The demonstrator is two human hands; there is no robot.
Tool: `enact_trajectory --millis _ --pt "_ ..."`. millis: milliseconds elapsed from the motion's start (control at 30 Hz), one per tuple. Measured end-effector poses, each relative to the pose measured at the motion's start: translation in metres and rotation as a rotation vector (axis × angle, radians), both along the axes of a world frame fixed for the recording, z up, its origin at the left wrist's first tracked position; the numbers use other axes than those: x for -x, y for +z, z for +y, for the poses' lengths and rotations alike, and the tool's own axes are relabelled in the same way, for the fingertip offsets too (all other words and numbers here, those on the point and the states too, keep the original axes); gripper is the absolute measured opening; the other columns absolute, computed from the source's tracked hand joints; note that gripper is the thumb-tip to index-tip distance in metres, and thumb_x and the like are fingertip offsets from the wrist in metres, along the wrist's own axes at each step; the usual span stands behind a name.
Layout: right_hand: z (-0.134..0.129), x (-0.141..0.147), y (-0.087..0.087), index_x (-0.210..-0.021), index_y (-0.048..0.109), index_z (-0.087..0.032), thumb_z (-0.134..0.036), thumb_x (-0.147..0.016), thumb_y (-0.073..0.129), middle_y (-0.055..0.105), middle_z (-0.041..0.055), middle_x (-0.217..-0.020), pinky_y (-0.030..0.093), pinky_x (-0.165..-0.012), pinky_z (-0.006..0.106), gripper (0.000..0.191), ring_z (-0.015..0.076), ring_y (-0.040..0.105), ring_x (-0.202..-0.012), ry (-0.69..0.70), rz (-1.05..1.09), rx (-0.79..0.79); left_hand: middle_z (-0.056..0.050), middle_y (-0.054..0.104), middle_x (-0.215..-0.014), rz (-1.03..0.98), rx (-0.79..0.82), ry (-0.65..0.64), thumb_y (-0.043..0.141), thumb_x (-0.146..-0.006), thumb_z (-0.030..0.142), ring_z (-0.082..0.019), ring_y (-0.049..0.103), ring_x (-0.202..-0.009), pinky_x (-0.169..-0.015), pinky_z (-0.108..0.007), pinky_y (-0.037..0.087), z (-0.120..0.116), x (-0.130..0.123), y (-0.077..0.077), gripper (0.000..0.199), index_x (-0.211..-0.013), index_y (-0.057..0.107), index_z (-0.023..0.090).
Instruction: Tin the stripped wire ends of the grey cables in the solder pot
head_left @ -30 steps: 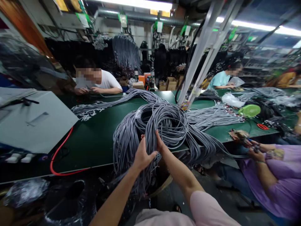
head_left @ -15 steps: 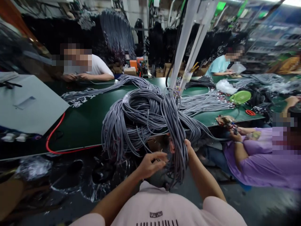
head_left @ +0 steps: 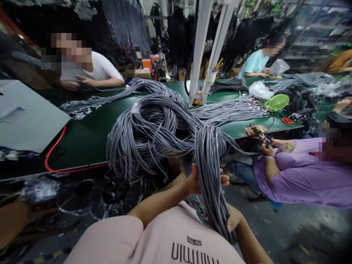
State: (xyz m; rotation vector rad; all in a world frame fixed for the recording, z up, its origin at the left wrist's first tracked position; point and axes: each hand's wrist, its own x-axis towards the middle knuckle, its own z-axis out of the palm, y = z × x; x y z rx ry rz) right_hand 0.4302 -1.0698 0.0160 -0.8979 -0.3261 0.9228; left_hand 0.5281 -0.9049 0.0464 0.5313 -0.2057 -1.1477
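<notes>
A thick bundle of grey cables (head_left: pixel 210 165) hangs folded over in front of my body. My left hand (head_left: pixel 195 180) is around its upper part, partly behind it, with fingertips showing past the right side. Lower down, near my shirt, my right hand (head_left: pixel 233 217) grips the bundle, the thumb lying over the strands. A large coiled heap of grey cables (head_left: pixel 162 128) lies on the green table just beyond, its loose ends drooping over the front edge.
On the green table (head_left: pixel 88 143) stand a white box (head_left: pixel 30 115) and a white post (head_left: pixel 199 55). More grey cables (head_left: pixel 233 110) and a green basket (head_left: pixel 276 102) lie to the right. A person in purple (head_left: pixel 297 176) sits close by on my right; two others work across the table.
My left hand has come over from beside the bundle to hold it. My right hand has slid down, drawing the bundle lower and nearer my body. The view has shifted a little.
</notes>
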Motion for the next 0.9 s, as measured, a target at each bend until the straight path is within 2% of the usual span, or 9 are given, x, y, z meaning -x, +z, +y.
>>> enact_trajectory --millis 100,233,367,467,533,600,700,833,900 --pt "-0.005 0.031 -0.017 -0.097 0.072 -0.016 -0.068 -0.045 0.079 0.070 0.0091 -0.084 0.052 -0.073 0.029 0.074 0.0220 0.066 -0.080 -0.063 0.014 0.075 -0.014 0.056 -0.134 0.186 0.052 0.067 0.054 -0.060 0.085 -0.034 0.047 -0.127 -0.105 -0.051 0.034 -0.013 0.023 -0.010 0.094 -0.128 0.056 0.020" --pt "-0.001 0.067 -0.051 -0.089 0.074 -0.017 -0.089 -0.048 0.058 0.070 0.0140 -0.084 0.051 -0.081 0.041 0.085 0.0297 0.065 -0.086 -0.254 0.002 0.125 -0.012 0.070 -0.104 0.301 -0.127 -0.041 0.065 -0.062 0.074 -0.030 0.061 -0.106 -0.101 -0.047 0.036 -0.011 0.042 -0.031 0.081 -0.119 0.062 0.016" --pt "0.003 0.074 -0.072 -0.091 0.071 -0.018 -0.094 -0.056 0.041 0.067 0.0106 -0.076 0.053 -0.074 0.040 0.088 0.0262 0.065 -0.076 -0.556 0.266 -0.039 -0.010 0.069 -0.100 0.303 -0.184 -0.026 0.065 -0.071 0.064 -0.026 0.063 -0.100 -0.096 -0.042 0.040 -0.003 0.057 -0.040 0.065 -0.115 0.062 0.016" --pt "0.004 0.047 -0.069 -0.083 0.068 -0.019 -0.088 -0.050 0.058 0.060 0.0023 -0.059 0.051 -0.057 0.029 0.078 0.0166 0.058 -0.054 -0.554 0.376 -0.151 -0.012 0.069 -0.099 0.229 -0.230 -0.063 0.068 -0.066 0.064 -0.029 0.063 -0.101 -0.094 -0.043 0.043 -0.003 0.073 -0.038 0.068 -0.113 0.062 0.015" --pt "0.008 0.021 -0.061 -0.088 0.069 -0.018 -0.080 -0.055 0.065 0.060 0.0019 -0.058 0.052 -0.059 0.031 0.070 0.0164 0.057 -0.053 -0.466 0.381 -0.181 -0.014 0.068 -0.103 0.138 -0.298 -0.065 0.068 -0.062 0.065 -0.033 0.060 -0.109 -0.095 -0.046 0.044 -0.006 0.084 -0.035 0.072 -0.114 0.062 0.016" --pt "0.014 0.001 -0.054 -0.107 0.066 -0.019 -0.074 -0.065 0.063 0.070 0.0090 -0.086 0.053 -0.076 0.039 0.069 0.0234 0.065 -0.078 -0.392 0.382 -0.225 -0.014 0.067 -0.106 0.067 -0.375 -0.014 0.068 -0.062 0.062 -0.035 0.058 -0.114 -0.098 -0.048 0.044 -0.010 0.094 -0.033 0.067 -0.114 0.062 0.020" --pt "0.027 -0.007 -0.046 -0.127 0.056 -0.022 -0.083 -0.069 0.045 0.062 0.0130 -0.124 0.045 -0.095 0.049 0.084 0.0303 0.059 -0.112 -0.404 0.362 -0.334 -0.010 0.067 -0.110 -0.102 -0.554 0.058 0.066 -0.069 0.052 -0.032 0.058 -0.115 -0.104 -0.051 0.041 -0.012 0.101 -0.032 0.053 -0.114 0.063 0.024" --pt "0.032 0.014 -0.039 -0.132 0.052 -0.020 -0.091 -0.067 0.032 0.071 0.0125 -0.096 0.038 -0.104 0.052 0.098 0.0309 0.061 -0.109 -0.441 0.339 -0.331 -0.007 0.067 -0.114 -0.449 -0.816 0.007 0.067 -0.070 0.048 -0.030 0.055 -0.121 -0.107 -0.042 0.041 -0.004 0.102 -0.027 0.042 -0.107 0.070 0.028" --pt "0.028 0.022 -0.034 -0.130 0.053 -0.020 -0.090 -0.065 0.038 0.071 0.0106 -0.089 0.037 -0.106 0.051 0.097 0.0308 0.058 -0.114 -0.419 0.357 -0.328 -0.006 0.071 -0.102 -0.458 -0.842 0.011 0.074 -0.065 0.044 -0.030 0.060 -0.113 -0.102 -0.037 0.046 0.005 0.101 -0.020 0.036 -0.097 0.075 0.028"
